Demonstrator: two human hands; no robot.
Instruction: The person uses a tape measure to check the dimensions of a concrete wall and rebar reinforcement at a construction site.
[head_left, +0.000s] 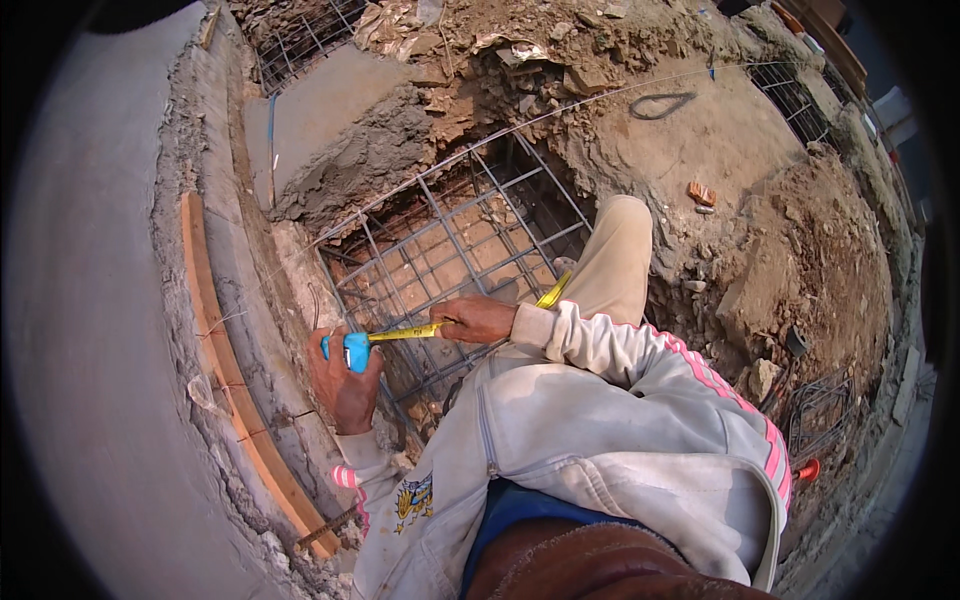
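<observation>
My left hand (347,390) is wrapped round the blue case of a tape measure (357,352), near the left side of a pit. Out of the case runs the yellow blade (408,332), pulled to the right. My right hand (478,319) pinches that blade between thumb and fingers. More of the yellow blade (554,290) shows beyond my right hand, beside my bent knee. Both hands are over a grid of steel reinforcing bars (455,235) that lies in the pit; my right forearm and body hide its near part.
A string line (520,126) stretches across the pit. On the left, a long wooden board (222,370) lies along a concrete edge. Rubble and soil (800,270) bank up at the right, with a loop of dark cord (661,104) and an orange glove-like item (702,193).
</observation>
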